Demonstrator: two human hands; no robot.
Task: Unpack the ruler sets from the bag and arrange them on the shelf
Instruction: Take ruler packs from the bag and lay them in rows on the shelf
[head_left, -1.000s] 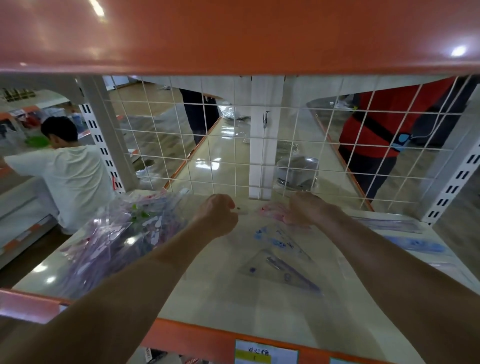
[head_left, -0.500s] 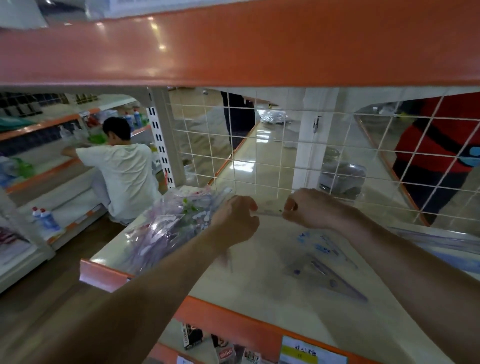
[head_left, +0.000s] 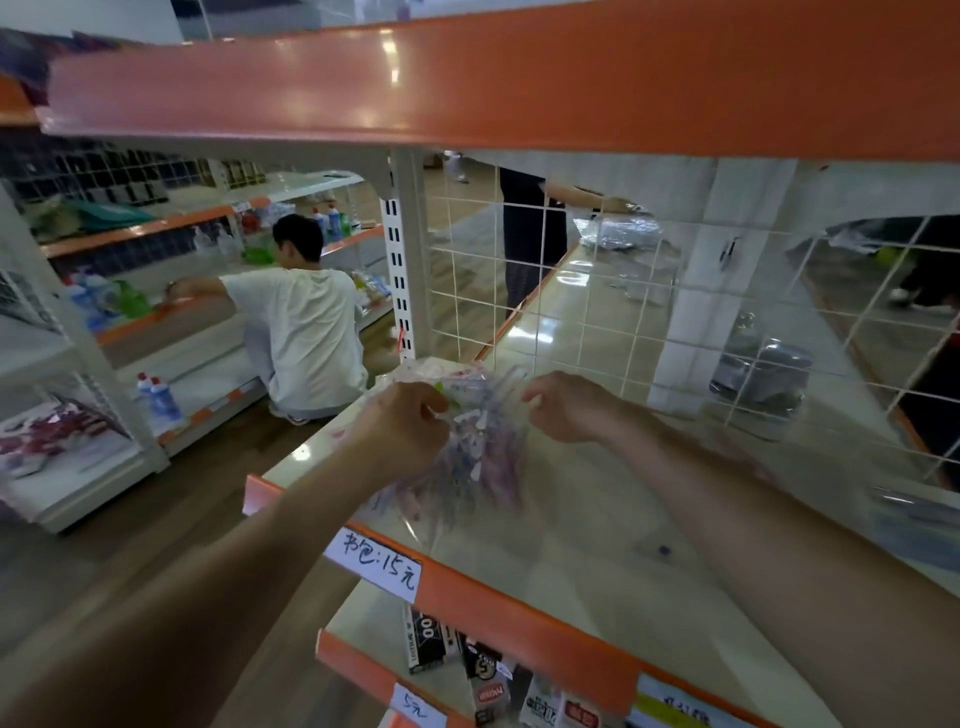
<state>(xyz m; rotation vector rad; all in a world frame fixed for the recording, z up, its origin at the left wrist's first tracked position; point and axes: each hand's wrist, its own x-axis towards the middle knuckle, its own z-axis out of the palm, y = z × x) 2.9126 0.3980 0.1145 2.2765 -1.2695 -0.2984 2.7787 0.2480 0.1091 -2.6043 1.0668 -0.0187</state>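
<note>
Two hands: left hand, right hand. One bag. Two handwritten tags: upper tag, lower tag. Two blue bottles on a low shelf. Two other people: crouching person, standing person.

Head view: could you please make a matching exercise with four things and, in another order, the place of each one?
1 wire grid
2 bag of ruler sets
3 person in white shirt
4 handwritten price label

a held by left hand and right hand
b on the orange shelf edge
c crouching at the left
d upright, beyond both hands

Pairs: 1-d, 2-a, 3-c, 4-b
</note>
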